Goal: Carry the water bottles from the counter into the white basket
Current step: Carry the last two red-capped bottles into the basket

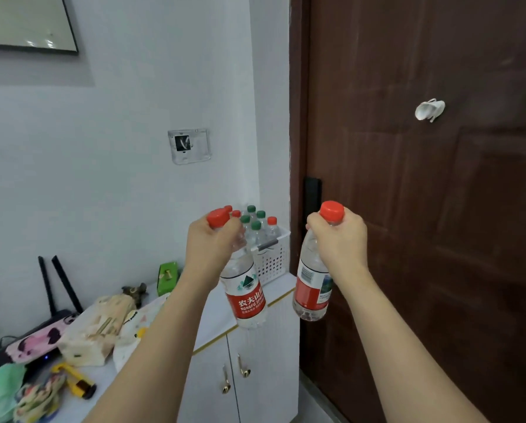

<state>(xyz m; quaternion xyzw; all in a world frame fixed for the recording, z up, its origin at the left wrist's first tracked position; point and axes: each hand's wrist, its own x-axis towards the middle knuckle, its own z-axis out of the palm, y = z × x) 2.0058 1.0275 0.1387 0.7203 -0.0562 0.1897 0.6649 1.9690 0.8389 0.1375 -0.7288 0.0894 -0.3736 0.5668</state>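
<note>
Water bottles, red-capped: one [245,288] gripped at the neck by the left hand [209,242], one [312,285] likewise by the right hand [341,239], fingers curled round each, both held in the air. White basket [272,261], far right corner of the counter [216,312], holds more bottles [257,230], green- and red-capped.

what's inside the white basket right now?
The white perforated plastic basket holds upright clear bottles: four green caps and three red caps show. The left hand and its red-capped bottle cover the basket's left side, so the count may be incomplete.
</note>
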